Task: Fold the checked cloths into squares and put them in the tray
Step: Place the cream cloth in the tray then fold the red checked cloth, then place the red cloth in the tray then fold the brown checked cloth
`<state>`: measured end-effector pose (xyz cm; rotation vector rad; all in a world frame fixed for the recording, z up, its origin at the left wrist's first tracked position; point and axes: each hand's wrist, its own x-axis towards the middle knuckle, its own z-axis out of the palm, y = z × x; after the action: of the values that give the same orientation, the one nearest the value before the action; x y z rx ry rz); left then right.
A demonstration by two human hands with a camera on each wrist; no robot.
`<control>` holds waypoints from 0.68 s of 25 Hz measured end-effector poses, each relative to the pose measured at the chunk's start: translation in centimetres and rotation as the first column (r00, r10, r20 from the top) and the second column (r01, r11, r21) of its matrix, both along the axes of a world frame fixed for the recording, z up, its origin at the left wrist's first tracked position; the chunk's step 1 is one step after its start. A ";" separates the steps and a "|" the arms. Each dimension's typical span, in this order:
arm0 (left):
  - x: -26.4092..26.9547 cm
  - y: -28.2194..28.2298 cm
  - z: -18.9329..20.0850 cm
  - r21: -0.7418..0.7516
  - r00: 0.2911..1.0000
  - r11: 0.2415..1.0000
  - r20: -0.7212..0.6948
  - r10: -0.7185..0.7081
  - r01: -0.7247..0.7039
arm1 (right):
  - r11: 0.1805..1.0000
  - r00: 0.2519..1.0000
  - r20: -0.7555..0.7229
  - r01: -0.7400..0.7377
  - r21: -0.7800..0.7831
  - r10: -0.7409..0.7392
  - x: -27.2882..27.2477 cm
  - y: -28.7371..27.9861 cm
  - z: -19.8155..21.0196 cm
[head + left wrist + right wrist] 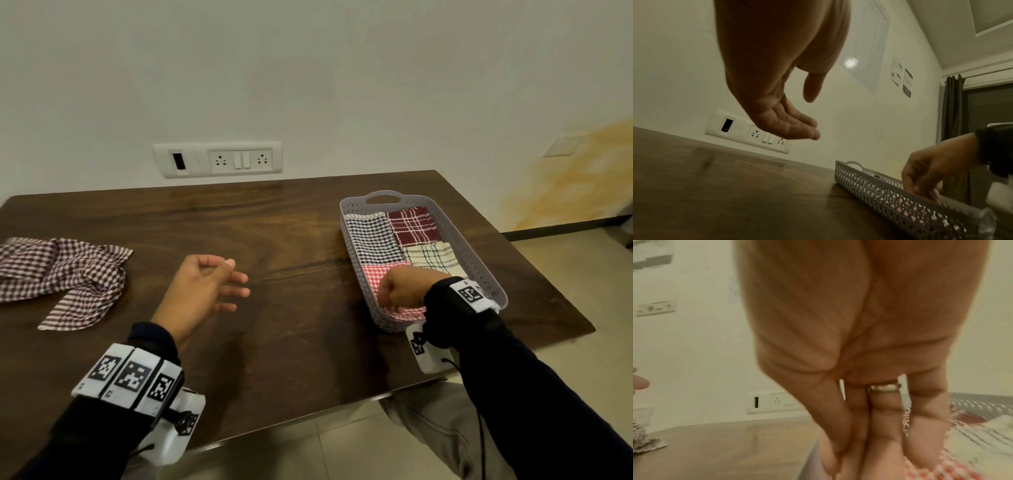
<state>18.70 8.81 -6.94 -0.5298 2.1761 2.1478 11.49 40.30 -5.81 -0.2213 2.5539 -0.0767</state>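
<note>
A grey perforated tray sits on the right of the dark wooden table. In it lie folded squares: black-and-white, maroon plaid, cream with green lines, and a red-and-white checked cloth at the near end. My right hand reaches down into the tray, its straight fingers pressing on the red-and-white cloth. My left hand hovers over the table's middle, palm turned right, fingers relaxed and holding nothing. An unfolded maroon-and-white checked cloth lies crumpled at the far left.
A white socket panel is on the wall behind the table. The table's front edge runs close to my wrists, and its right edge lies just past the tray. Tiled floor shows below and to the right.
</note>
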 end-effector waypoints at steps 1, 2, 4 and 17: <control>-0.1 -0.4 0.1 -0.004 0.998 0.998 -0.014 0.065 -0.065 | 0.998 0.992 -0.122 0.002 -0.063 -0.010 0.0 -0.8 0.3; -0.3 -1.1 0.4 -0.006 0.992 0.992 -0.019 0.127 -0.127 | 0.987 0.970 -0.242 -0.010 -0.162 -0.030 0.3 -1.9 0.8; -1.2 -3.6 0.7 -0.070 0.975 0.973 -0.024 0.219 -0.220 | 0.914 0.940 -0.335 -0.079 -0.397 -0.064 1.6 -4.8 1.6; -1.0 -18.0 -6.7 -0.855 0.786 0.430 0.470 0.401 0.291 | 0.746 0.783 -0.188 -0.621 -0.240 0.592 6.8 -18.2 -3.2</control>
<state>17.68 -9.23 -13.67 -1.1440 2.6296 0.3254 18.28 22.09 -8.97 -1.1941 2.4232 -0.1924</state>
